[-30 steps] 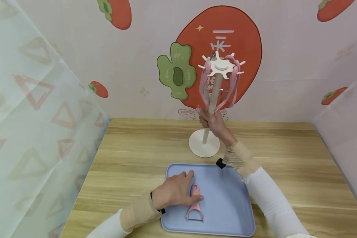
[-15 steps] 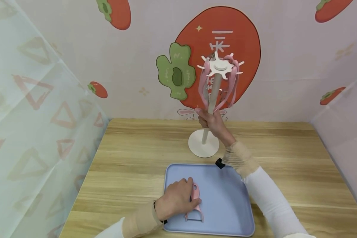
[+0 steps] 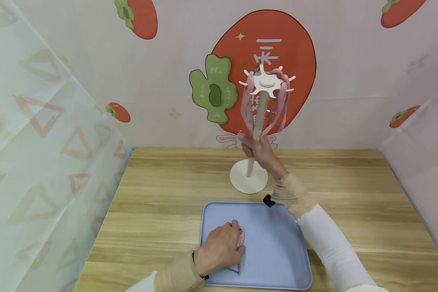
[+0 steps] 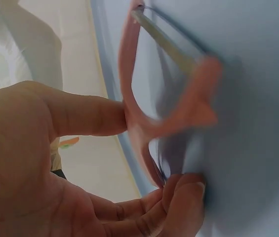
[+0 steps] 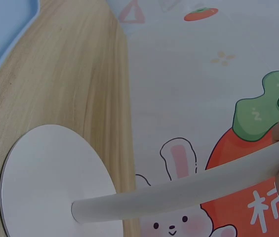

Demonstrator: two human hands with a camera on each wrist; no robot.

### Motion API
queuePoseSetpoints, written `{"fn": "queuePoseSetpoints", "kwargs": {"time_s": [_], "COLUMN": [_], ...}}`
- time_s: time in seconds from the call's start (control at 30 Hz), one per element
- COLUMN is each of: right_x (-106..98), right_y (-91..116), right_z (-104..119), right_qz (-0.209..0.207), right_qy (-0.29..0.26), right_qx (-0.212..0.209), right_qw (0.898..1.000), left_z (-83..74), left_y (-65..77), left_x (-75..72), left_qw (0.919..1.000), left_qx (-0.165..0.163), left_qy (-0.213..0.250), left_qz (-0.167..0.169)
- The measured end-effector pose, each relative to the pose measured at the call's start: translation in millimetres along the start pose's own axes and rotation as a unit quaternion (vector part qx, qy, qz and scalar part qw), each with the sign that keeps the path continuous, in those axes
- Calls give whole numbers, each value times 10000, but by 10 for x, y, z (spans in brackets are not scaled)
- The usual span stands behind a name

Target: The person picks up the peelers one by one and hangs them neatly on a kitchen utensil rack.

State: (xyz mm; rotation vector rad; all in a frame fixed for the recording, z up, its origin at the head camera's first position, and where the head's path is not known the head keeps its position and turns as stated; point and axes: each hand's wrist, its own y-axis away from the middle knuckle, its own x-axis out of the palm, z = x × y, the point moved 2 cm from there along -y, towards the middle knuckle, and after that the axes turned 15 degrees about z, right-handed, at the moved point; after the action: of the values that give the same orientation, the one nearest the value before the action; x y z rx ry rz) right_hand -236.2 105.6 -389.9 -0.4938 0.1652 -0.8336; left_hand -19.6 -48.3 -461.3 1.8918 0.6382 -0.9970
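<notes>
One peeler [image 3: 241, 237], one tray [image 3: 277, 251], one stand [image 3: 249, 180], two hands

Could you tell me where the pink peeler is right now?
In the head view the pink peeler lies on the blue tray's left part, near the table's front edge, gripped by the left hand.

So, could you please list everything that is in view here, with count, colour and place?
peeler: one, pink, on the tray, mostly under the left hand
tray: one, light blue, near table edge
stand: one, white, round base behind the tray, pole upright
hanging utensils: several, pink, on the stand's top hooks
table: one, light wood
backdrop: one, pale with red fruit prints
left hand: one, grips the peeler
right hand: one, grips the stand's pole
</notes>
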Motion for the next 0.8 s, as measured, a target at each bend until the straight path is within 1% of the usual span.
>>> {"fn": "queuePoseSetpoints", "kwargs": {"time_s": [0.13,0.3,0.4,0.53,0.63,0.8], "right_x": [2,1,4,3,7,14], "right_y": [-3,-3,1,0,1,0], "right_z": [0,-7,-8,-6,-5,3], "right_qz": [9,26,28,15,-19,-20], "right_qy": [16,43,43,-15,-28,-4], "right_qx": [-1,-27,-22,14,61,69], "right_qw": [10000,10000,10000,10000,10000,10000], "left_z": [-16,-42,-50,-50,-49,-51], "left_y": [19,45,50,55,68,81], "left_x": [4,0,-3,-25,-55,-110], "left_qw": [9999,9995,9996,9997,9995,9951], "left_qx": [80,172,167,181,274,600], "left_qy": [-82,-10,-42,-156,-143,-178], "left_qz": [48,257,244,88,-71,-769]}}
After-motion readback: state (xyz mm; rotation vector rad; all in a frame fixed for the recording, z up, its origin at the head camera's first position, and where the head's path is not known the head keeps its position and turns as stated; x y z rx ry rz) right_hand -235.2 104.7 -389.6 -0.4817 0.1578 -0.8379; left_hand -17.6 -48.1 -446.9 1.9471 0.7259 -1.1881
